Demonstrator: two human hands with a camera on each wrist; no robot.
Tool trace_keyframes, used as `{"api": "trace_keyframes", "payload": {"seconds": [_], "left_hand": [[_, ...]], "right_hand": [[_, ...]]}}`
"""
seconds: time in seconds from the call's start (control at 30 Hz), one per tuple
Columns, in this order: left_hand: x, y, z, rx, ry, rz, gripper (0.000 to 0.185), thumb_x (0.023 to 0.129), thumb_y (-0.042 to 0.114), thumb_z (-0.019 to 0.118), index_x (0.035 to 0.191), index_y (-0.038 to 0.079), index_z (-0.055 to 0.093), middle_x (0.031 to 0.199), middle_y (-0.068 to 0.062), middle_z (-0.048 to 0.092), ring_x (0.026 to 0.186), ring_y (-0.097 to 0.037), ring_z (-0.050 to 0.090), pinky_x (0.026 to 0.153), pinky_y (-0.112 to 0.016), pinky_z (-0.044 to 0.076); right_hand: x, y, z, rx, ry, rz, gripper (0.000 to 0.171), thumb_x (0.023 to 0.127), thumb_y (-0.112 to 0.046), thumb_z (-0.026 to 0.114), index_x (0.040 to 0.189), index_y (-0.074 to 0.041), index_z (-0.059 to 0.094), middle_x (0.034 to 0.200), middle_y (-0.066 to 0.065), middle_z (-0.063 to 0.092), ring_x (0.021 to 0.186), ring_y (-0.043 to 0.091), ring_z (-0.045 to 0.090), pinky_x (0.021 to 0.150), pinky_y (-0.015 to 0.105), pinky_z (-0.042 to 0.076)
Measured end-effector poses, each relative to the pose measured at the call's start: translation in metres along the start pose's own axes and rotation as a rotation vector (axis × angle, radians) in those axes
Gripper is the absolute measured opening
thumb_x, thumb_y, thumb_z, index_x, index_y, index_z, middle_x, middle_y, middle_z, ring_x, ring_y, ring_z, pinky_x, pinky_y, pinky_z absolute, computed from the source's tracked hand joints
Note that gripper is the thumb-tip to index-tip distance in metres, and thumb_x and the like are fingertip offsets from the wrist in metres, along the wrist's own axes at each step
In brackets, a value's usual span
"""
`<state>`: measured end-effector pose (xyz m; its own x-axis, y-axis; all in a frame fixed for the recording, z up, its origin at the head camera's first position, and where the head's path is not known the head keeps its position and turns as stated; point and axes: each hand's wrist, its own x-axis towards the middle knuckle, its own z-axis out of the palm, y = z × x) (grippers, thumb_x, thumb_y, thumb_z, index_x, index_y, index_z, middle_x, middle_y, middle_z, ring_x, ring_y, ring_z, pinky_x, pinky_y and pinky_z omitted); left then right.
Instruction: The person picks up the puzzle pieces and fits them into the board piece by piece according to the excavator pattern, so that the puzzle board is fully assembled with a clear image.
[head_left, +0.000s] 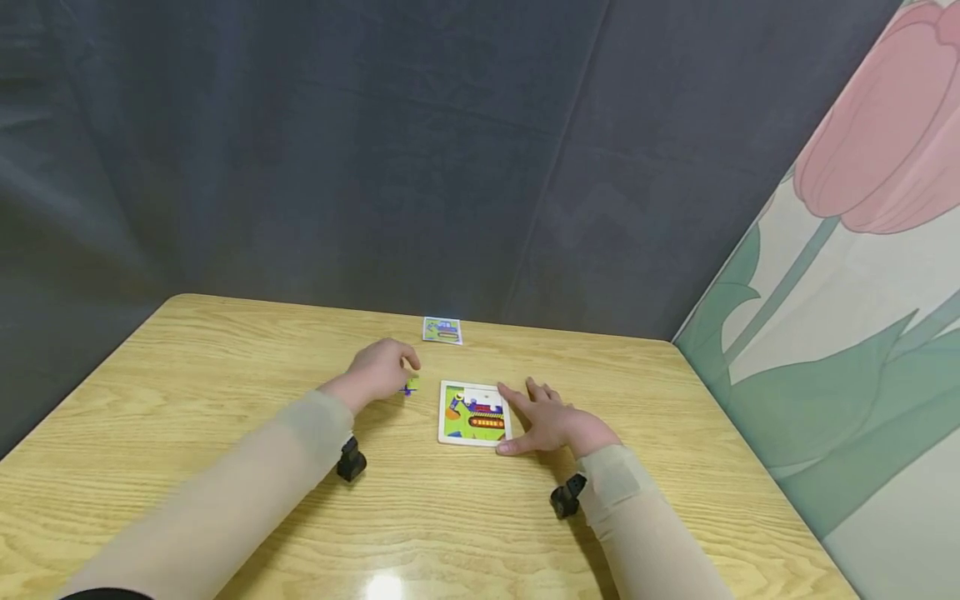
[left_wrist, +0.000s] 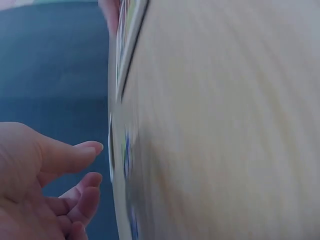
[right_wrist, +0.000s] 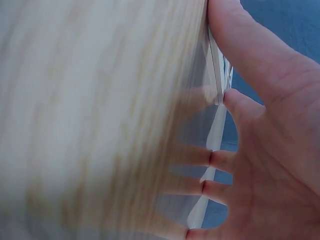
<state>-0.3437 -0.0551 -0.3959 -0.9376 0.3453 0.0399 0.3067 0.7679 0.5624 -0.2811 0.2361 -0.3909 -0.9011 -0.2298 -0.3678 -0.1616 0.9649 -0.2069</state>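
Observation:
A white-framed jigsaw puzzle (head_left: 442,417) with an excavator picture lies flat on the table, with a pale patch at its upper right. My right hand (head_left: 546,419) rests beside it, fingers spread. Its thumb and index finger touch the right edge of the frame, and in the right wrist view the other fingertips (right_wrist: 220,160) meet the tabletop. To the left, my left hand (head_left: 382,367) hovers over small green and blue puzzle pieces (head_left: 409,387), partly hidden below it. In the left wrist view a gap shows between thumb (left_wrist: 75,156) and fingers, and nothing is held.
Behind the puzzle, near the back edge of the wooden table (head_left: 600,367), lies a small picture card (head_left: 442,330) with a similar excavator. A dark curtain (head_left: 360,167) hangs behind the table. At the right stands a tulip-patterned cloth (head_left: 847,350).

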Motion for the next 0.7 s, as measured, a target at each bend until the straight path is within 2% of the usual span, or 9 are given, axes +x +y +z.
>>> {"api": "trace_keyframes", "payload": {"seconds": [0.17,0.3,0.43,0.63,0.7], "left_hand": [[-0.011,-0.029,-0.026,0.019,-0.016,-0.042,0.031,0.087,0.0,0.06,0.117,0.007,0.068,0.113,-0.014,0.061,0.095,-0.028,0.055,0.078,-0.043,0.044],[-0.018,-0.044,-0.034,0.022,-0.041,-0.081,0.03,0.087,0.003,0.067,0.118,0.005,0.065,0.119,-0.017,0.06,0.099,-0.03,0.056,0.081,-0.046,0.044],[-0.023,-0.049,-0.037,0.038,-0.051,-0.095,0.024,0.086,0.009,0.075,0.108,0.005,0.066,0.118,-0.018,0.062,0.096,-0.03,0.056,0.082,-0.047,0.043],[-0.024,-0.05,-0.037,0.047,-0.058,-0.108,0.021,0.085,0.01,0.077,0.101,0.006,0.064,0.114,-0.016,0.062,0.091,-0.029,0.053,0.079,-0.045,0.042],[-0.024,-0.051,-0.037,0.038,-0.059,-0.11,0.022,0.085,0.009,0.077,0.1,0.005,0.061,0.107,-0.015,0.061,0.087,-0.029,0.052,0.076,-0.043,0.041]], "right_hand": [[0.001,0.002,0.001,-0.012,-0.002,0.006,0.109,0.073,-0.074,0.067,0.158,-0.037,0.01,0.163,0.017,0.002,0.147,0.042,0.002,0.107,0.07,0.015],[0.003,0.003,0.002,-0.02,-0.006,0.012,0.11,0.072,-0.077,0.065,0.158,-0.039,0.009,0.164,0.015,0.0,0.147,0.04,0.0,0.108,0.069,0.014],[0.003,0.003,0.001,-0.009,-0.008,0.006,0.11,0.072,-0.075,0.067,0.158,-0.037,0.01,0.163,0.016,0.001,0.147,0.041,0.001,0.106,0.07,0.014],[0.002,0.002,0.002,0.001,0.008,-0.009,0.107,0.074,-0.071,0.069,0.159,-0.035,0.013,0.163,0.019,0.003,0.146,0.044,0.003,0.105,0.071,0.015],[0.001,0.002,0.002,0.001,0.011,-0.007,0.107,0.074,-0.071,0.069,0.158,-0.036,0.014,0.163,0.019,0.004,0.146,0.044,0.003,0.105,0.071,0.015]]}}
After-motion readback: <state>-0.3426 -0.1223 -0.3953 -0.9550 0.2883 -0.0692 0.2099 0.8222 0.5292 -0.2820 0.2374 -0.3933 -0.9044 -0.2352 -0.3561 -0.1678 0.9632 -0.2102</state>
